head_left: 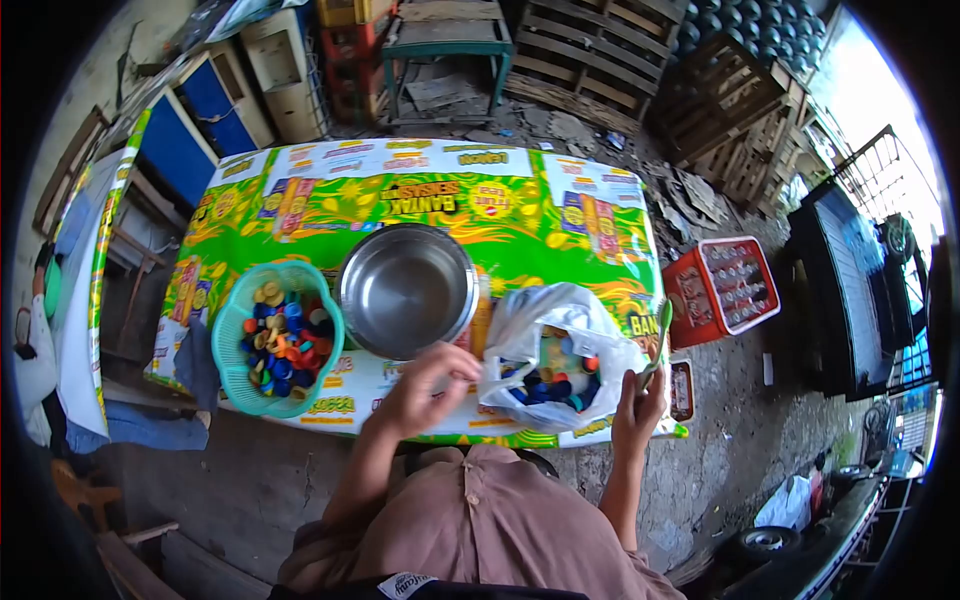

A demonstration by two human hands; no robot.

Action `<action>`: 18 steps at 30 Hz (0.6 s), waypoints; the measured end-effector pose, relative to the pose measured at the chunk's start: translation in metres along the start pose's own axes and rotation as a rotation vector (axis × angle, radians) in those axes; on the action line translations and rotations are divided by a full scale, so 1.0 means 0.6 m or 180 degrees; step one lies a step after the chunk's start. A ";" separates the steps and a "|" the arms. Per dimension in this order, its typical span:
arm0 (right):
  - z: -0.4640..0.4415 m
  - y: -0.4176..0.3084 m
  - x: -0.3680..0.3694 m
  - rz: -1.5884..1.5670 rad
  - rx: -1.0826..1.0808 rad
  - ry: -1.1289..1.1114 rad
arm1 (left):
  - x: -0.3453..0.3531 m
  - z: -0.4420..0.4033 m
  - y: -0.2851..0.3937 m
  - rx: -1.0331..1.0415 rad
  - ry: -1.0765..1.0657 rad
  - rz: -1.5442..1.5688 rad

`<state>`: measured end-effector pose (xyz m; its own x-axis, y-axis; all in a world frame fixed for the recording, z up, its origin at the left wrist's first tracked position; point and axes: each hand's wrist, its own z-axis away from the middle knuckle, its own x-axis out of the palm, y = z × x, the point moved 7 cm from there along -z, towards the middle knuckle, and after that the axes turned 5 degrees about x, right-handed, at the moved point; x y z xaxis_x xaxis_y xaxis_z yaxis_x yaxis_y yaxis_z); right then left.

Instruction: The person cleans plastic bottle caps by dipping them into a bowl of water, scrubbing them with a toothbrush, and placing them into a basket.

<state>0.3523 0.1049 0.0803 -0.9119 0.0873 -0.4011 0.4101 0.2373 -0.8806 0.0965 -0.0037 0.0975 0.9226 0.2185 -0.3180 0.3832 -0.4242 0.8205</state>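
Just left of a white plastic bag, my left hand hovers with its fingers curled in. What it holds, if anything, is hidden. My right hand is at the bag's right side, closed around a slim green tool that points up and away; its kind is unclear. Bottle caps in blue, orange and cream fill the open bag. A round steel bowl with nothing visible inside stands left of the bag. Further left, a teal plastic basket holds many mixed caps.
A green and yellow printed cover lies over the table. Right of it stands a red crate of bottles. Behind are a small green-framed table and wooden pallets. Another person's sleeve shows at the left edge.
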 end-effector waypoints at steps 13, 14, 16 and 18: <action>0.000 0.110 -0.125 0.0270 0.0176 -0.0165 | 0.349 -0.026 -0.175 -0.0426 -0.1683 -0.1734; -0.005 0.110 -0.123 0.0220 0.0060 -0.0174 | 0.351 -0.024 -0.186 -0.0433 -0.1615 -0.1564; -0.012 0.109 -0.120 0.0194 -0.0003 -0.0218 | 0.344 -0.029 -0.176 -0.0463 -0.1518 -0.1433; -0.019 0.107 -0.111 0.0164 -0.0085 -0.0261 | 0.326 -0.032 -0.151 -0.0639 -0.1183 -0.1027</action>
<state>0.4392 0.1252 0.0534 -0.8846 0.0209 -0.4658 0.4547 0.2603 -0.8518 0.2414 0.0941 -0.0297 0.7267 -0.0315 -0.6862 0.6677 -0.2022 0.7164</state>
